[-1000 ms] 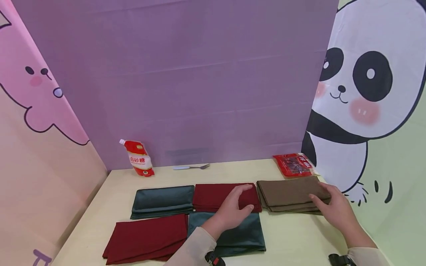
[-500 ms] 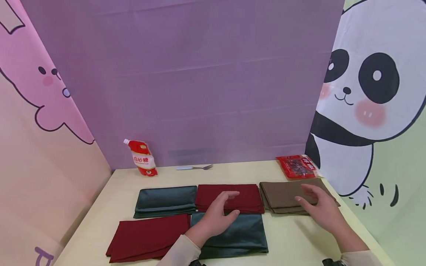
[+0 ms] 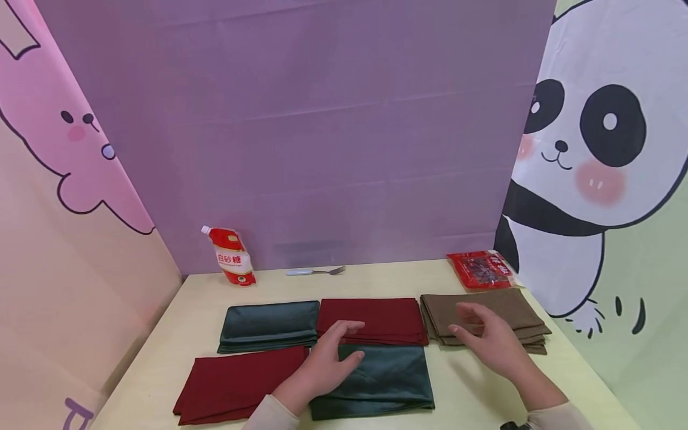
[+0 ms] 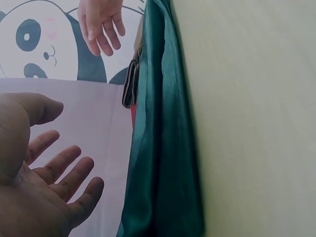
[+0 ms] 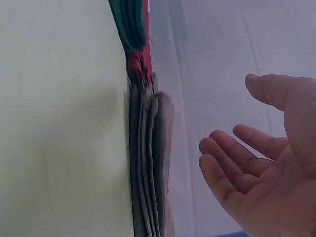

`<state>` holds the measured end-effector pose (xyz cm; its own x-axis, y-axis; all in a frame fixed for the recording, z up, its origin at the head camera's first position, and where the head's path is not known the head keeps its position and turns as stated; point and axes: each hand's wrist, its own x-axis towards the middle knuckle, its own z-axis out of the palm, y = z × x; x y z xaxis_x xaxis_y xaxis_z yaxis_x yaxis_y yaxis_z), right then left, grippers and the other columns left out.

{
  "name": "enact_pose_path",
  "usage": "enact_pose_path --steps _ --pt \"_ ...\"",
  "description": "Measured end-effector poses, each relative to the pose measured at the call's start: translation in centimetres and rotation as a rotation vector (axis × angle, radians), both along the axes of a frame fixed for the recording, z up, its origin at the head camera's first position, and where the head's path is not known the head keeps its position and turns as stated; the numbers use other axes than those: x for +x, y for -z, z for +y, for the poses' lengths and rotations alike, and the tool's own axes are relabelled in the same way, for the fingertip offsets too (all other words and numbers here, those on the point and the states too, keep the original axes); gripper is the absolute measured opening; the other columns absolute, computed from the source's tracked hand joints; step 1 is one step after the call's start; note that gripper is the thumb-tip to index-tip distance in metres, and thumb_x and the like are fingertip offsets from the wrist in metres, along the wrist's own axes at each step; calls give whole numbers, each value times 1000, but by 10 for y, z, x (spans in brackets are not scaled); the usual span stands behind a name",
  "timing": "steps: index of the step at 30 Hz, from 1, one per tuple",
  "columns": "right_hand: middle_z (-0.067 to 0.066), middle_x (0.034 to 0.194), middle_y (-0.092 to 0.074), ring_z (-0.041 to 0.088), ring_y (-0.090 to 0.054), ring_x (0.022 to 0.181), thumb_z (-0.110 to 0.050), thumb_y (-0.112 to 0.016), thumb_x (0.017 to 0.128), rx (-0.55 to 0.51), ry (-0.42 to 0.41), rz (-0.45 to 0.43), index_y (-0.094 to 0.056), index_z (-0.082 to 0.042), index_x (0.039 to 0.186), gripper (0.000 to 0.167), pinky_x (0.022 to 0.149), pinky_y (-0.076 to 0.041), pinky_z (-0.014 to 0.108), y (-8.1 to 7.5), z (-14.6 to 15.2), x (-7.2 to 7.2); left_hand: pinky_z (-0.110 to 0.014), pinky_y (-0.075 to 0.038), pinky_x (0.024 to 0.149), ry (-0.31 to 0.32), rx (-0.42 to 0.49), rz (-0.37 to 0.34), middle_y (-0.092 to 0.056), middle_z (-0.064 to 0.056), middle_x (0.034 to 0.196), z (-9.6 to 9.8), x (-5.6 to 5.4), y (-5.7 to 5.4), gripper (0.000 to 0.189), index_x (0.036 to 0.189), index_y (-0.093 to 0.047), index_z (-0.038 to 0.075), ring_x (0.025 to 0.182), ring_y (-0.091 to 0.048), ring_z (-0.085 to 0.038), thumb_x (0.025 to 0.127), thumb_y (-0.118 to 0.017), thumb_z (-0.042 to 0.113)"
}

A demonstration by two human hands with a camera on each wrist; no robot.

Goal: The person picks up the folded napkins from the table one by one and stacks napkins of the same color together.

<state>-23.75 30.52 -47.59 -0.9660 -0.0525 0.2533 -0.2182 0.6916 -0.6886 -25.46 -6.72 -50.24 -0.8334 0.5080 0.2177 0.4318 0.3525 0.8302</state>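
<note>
My left hand (image 3: pixel 321 364) hovers over the front green folded cloth (image 3: pixel 384 382), fingers relaxed and holding nothing. In the left wrist view the same hand (image 4: pixel 54 177) is apart from the green cloth's edge (image 4: pixel 158 128). Above the near side of the brown folded cloth (image 3: pixel 516 307) is my right hand (image 3: pixel 491 343), also empty with loosely bent fingers. The right wrist view has a gap between that hand (image 5: pixel 261 158) and the stacked brown folds (image 5: pixel 153 168). A dark red folded cloth (image 3: pixel 371 316) lies at the back middle, and another red cloth (image 3: pixel 242 382) at front left.
A second green folded cloth (image 3: pixel 269 322) lies at back left. Along the table's rear edge are a red and white pouch (image 3: pixel 231 257) with a white cap, a fork (image 3: pixel 317 272) and a red packet (image 3: pixel 481 270). A purple curtain (image 3: pixel 333 131) hangs behind.
Both hands have moved left and toward me. My right hand, earlier at the brown cloth's right end, has come away from it. The cloths stay in place on the table.
</note>
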Motion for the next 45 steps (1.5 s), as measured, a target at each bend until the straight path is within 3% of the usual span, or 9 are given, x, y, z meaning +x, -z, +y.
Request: enact_pose_path --steps 7,12,23,29,34,39,45 --pt "19 129 -66 37 -67 113 -27 -80 95 -19 -36 -10 -58 -2 141 56 93 -58 51 3 -18 -2 -51 -46 111 -2 -29 17 -53 -4 148 -13 3 6 53 150 -51 23 132 -51 -26 102 -71 26" --pt "17 128 -67 33 -68 111 -24 -81 94 -25 -71 -21 -59 -2 140 55 91 -59 48 4 -31 -1 -54 -46 110 -14 -42 -4 -54 -1 146 -23 6 9 54 151 -52 19 132 -51 -29 101 -72 26" --pt "11 127 -67 26 -68 108 -20 -84 91 -32 -149 -119 -65 -3 133 50 84 -57 41 13 -53 -3 -48 -49 107 -51 0 -79 -53 6 145 -41 14 15 51 147 -55 23 135 -50 -30 100 -74 27" --pt "10 124 -65 28 -68 107 -20 -86 89 -16 -219 -110 -65 -3 133 52 76 -57 31 19 -52 -2 -52 -48 108 -58 20 -82 -54 1 145 -43 17 13 49 145 -56 22 134 -50 -33 100 -74 22" --pt "14 124 -62 32 -66 104 -18 -86 89 -13 -330 -140 -62 -1 136 56 69 -57 27 23 -48 -1 -45 -53 101 -50 22 -75 -57 -4 142 -45 16 14 46 143 -59 17 130 -52 -34 99 -75 18" --pt "12 125 -62 29 -67 102 -18 -86 88 1 -351 -167 -63 -4 135 54 68 -57 27 27 -47 -1 -37 -55 100 -43 6 -88 -58 0 139 -46 16 17 46 142 -60 15 128 -53 -31 98 -76 17" --pt "12 123 -63 25 -69 95 -18 -86 89 7 -375 -169 -64 -5 133 51 67 -57 28 28 -46 1 -44 -53 103 -41 -9 -110 -58 -2 139 -44 16 17 45 141 -60 14 129 -54 -30 99 -75 15"
